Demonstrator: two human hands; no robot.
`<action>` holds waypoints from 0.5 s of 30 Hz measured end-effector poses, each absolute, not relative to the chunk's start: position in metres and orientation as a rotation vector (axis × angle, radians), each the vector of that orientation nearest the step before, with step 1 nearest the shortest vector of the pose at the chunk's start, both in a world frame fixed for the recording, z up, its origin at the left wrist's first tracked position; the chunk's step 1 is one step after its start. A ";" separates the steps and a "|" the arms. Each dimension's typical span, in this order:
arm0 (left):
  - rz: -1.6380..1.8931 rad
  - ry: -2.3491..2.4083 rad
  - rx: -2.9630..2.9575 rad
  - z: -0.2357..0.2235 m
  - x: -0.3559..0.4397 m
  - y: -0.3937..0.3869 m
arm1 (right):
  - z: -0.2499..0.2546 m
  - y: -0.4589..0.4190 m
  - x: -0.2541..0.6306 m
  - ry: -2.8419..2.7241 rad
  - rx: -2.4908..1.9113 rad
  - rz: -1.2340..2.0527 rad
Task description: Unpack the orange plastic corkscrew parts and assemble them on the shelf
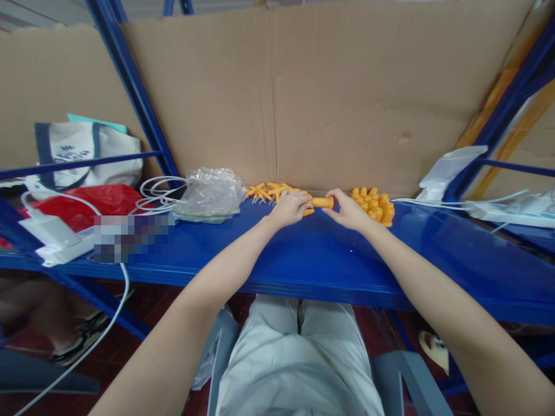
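Observation:
Between my two hands is an orange plastic cylinder [323,202] with a ribbed side, lying sideways just above the blue shelf. My right hand [349,211] pinches its right end between thumb and fingers. The fingers of my left hand [290,208] are closed at its left end and cover that part. Branching orange plastic pieces [260,191] lie to the left of my left hand, with small metal coils [263,201] in front of them. Beside my right hand stands a cluster of several similar orange cylinders [376,206].
A stack of clear plastic bags [212,196] and white cables [151,193] lie left on the blue shelf [312,260]. A power strip [71,245], red bag [95,199] and canvas bag [110,153] are farther left. Cardboard [338,98] stands behind. Another person's leg [47,318] shows lower left.

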State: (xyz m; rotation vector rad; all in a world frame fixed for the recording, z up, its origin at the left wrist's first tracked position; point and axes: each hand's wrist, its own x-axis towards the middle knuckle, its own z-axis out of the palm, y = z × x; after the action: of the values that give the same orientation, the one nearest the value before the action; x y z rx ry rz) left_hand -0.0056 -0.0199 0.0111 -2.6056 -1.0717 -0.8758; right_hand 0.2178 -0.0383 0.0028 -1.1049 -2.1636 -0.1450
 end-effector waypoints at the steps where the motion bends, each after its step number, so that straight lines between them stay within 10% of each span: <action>1: -0.867 -1.074 -2.606 0.011 -0.006 -0.020 | 0.003 -0.039 0.218 -2.168 -1.102 -0.159; 15: -0.748 -1.049 -2.610 0.007 0.004 -0.028 | 0.006 -0.046 0.205 -2.338 -1.190 -0.430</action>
State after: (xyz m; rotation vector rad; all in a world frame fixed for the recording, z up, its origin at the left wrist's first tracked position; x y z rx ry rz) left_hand 0.0044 -0.0282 0.0066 -2.6100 -1.0493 -0.7480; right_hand 0.2054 -0.0462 0.0061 -1.1900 -2.3379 -0.4305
